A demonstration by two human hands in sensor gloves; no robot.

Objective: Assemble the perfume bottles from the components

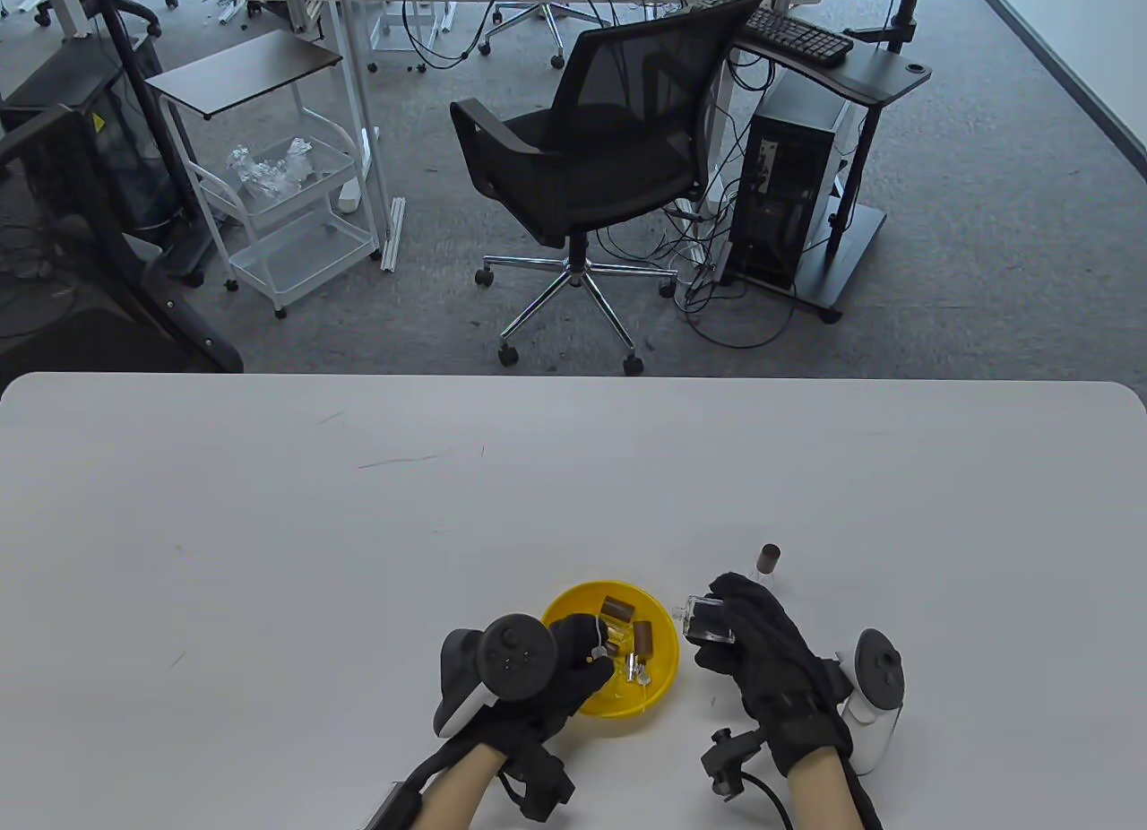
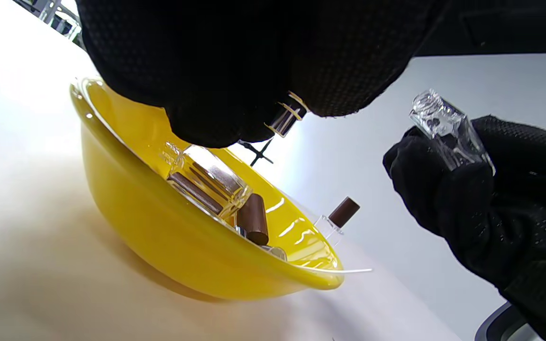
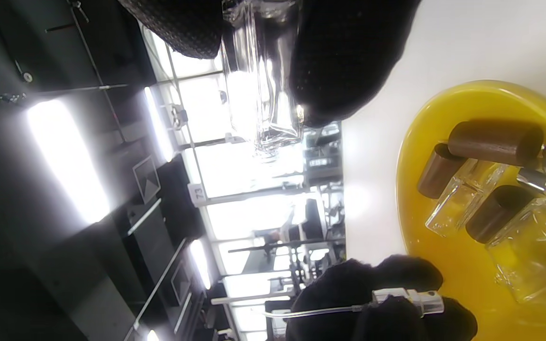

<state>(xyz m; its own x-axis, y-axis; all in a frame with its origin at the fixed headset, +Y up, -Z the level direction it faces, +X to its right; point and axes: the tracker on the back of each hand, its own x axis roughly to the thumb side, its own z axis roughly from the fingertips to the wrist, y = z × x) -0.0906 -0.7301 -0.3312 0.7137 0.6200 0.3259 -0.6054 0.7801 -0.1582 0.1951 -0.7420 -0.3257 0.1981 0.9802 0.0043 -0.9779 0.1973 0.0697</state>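
My left hand (image 1: 596,655) hovers over the yellow bowl (image 1: 627,718) and pinches a small spray pump (image 2: 286,116) with a thin dip tube. The pump (image 3: 408,298) also shows low in the right wrist view. My right hand (image 1: 717,631), to the right of the bowl, grips a clear square glass bottle (image 1: 708,619) with its open neck (image 2: 427,106) turned towards the left hand. Pump and bottle are apart. Inside the bowl (image 2: 159,246) lie more clear bottles (image 2: 206,182) and brown cylindrical caps (image 3: 495,142).
A capped bottle with a brown cap (image 1: 769,561) stands on the white table (image 1: 358,552) behind my right hand. An office chair (image 1: 591,158) and a computer cart (image 1: 806,185) stand on the floor beyond the table's far edge.
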